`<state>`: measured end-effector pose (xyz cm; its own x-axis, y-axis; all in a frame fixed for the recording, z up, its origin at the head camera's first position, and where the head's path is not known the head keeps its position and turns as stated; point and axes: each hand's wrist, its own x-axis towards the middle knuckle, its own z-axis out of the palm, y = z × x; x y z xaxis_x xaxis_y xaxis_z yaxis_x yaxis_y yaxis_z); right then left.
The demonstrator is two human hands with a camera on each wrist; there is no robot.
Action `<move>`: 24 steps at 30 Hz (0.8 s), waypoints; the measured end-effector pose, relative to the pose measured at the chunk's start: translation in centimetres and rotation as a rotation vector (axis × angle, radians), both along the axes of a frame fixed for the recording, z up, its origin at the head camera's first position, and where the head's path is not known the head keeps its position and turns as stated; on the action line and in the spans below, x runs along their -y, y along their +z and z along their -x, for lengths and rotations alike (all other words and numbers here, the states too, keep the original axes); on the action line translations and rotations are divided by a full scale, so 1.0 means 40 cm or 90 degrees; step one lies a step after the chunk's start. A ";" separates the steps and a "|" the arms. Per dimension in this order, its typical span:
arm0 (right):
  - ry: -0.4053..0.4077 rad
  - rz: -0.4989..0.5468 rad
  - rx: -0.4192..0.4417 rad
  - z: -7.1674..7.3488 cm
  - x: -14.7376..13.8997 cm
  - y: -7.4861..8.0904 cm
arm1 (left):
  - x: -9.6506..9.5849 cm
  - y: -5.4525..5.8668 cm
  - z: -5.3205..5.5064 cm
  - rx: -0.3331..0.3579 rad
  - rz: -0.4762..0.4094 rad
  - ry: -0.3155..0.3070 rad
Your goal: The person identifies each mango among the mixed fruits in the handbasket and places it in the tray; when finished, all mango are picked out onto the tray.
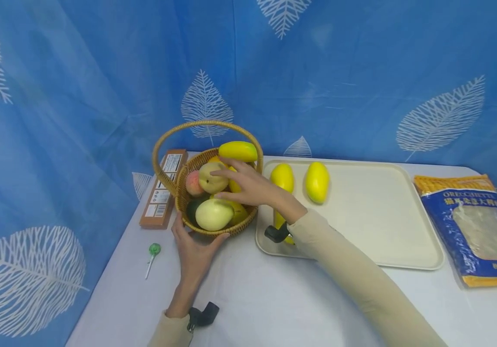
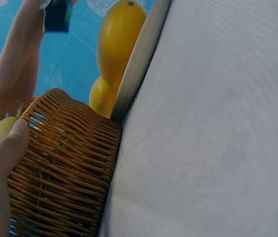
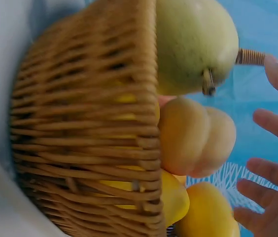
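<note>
A wicker basket [image 1: 248, 222] with a tall handle holds several fruits. My left hand [image 1: 196, 255] grips its near side, the thumb over the rim in the left wrist view. Over the basket, my right hand [image 1: 248, 185] is spread above the fruit, its fingertips close to a pale yellow peach [image 1: 210, 178]. In the right wrist view nothing lies between its fingers. A pale green pear [image 1: 213, 215] sits at the front, a pink peach [image 1: 194, 183] at the left, and a yellow mango [image 1: 238, 151] against the back rim. Part of the fruit is hidden under the right hand.
Right of the basket lies a cream tray [image 1: 374, 221] with yellow mangoes [image 1: 317, 182], one partly behind my right forearm. An orecchiette pasta bag [image 1: 482, 231] lies at far right. A brown box [image 1: 158, 205] and a green lollipop [image 1: 154, 249] are at left. A blue curtain hangs behind.
</note>
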<state>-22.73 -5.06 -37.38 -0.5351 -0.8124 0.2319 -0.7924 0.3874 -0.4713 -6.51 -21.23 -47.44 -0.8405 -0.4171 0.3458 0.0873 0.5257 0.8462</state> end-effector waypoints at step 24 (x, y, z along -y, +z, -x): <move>-0.224 -0.031 0.072 0.100 0.085 0.000 | 0.007 -0.007 0.004 -0.019 -0.006 -0.014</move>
<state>-26.74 -8.44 -37.39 -0.8038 -0.5826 0.1201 -0.5502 0.6513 -0.5226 -6.67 -21.50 -47.73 -0.8393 -0.4017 0.3664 0.1238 0.5149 0.8483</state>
